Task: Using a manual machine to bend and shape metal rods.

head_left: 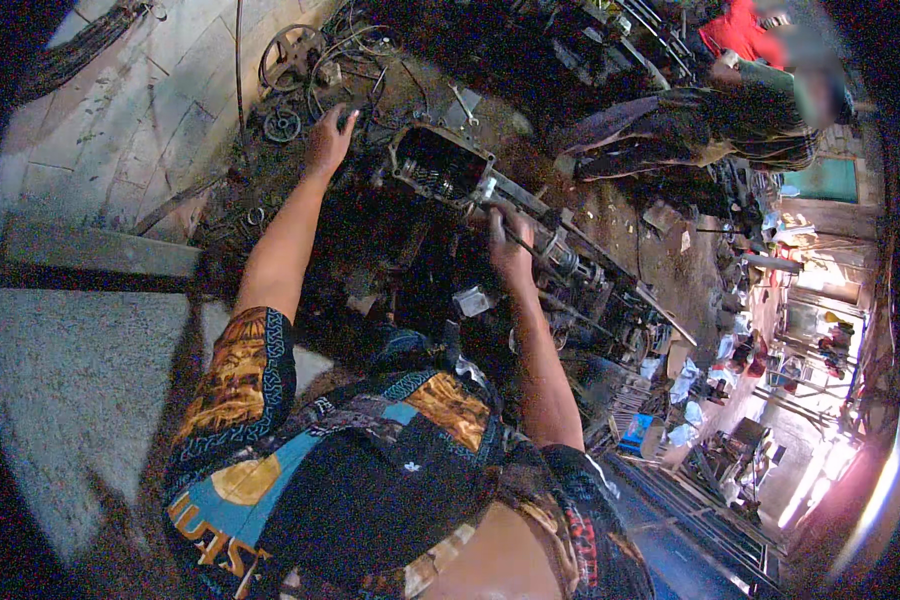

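A metal gearbox housing (pixel 444 187) lies ahead of me, its top open and toothed gears showing inside. My left hand (pixel 328 143) is raised to the left of it, thumb and fingers apart, holding nothing. At the housing's right end is my right hand (pixel 511 245), its fingers curled beside the shaft. A thin dark rod (pixel 523 246) crosses that hand and seems to be in its grip; the fingertips are dim. Further right, a shaft assembly with round collars (pixel 567 262) stretches away from the housing.
Spoked wheels, a large one (pixel 295 55) and a small one (pixel 282 124), lie by the wall with hoses. A wrench (pixel 466 108) rests beyond the housing. Another person (pixel 700 125) is at the upper right. Metal parts clutter the right side; a concrete ledge (pixel 90 390) is at left.
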Available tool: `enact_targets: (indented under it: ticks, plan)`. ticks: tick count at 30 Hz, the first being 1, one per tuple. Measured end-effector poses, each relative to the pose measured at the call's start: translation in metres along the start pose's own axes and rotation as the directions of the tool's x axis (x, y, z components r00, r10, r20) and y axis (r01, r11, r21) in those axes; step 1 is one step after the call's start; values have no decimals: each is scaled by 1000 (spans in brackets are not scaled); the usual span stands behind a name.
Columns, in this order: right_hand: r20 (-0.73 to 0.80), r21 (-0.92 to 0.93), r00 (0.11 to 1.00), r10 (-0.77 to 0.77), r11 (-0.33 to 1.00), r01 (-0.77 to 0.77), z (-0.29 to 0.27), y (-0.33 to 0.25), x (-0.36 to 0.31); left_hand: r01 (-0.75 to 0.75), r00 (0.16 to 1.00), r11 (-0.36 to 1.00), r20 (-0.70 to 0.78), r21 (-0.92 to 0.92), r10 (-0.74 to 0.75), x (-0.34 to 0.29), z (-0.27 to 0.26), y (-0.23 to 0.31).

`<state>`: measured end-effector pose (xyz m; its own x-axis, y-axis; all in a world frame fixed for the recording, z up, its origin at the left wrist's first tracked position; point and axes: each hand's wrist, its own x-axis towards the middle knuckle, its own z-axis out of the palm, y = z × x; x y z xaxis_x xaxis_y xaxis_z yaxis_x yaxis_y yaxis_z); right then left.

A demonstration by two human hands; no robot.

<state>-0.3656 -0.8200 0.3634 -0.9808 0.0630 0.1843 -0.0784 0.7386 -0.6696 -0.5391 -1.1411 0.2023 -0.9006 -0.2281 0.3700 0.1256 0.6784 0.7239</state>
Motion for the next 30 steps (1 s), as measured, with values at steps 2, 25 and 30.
enact_targets:
  ticks: [2,25,30]
  plan:
    - [-27,11,999,-31,999,32,8,-17,3,26,1000,1000,11,-1,-26,2,1,-6]
    - [319,-282,925,-206,911,300,79,11,-13,125,991,988,44,95,-129,1,38,11]
    - [17,-34,955,-298,954,298,68,-12,-21,84,991,996,-106,29,-81,-14,33,-49]
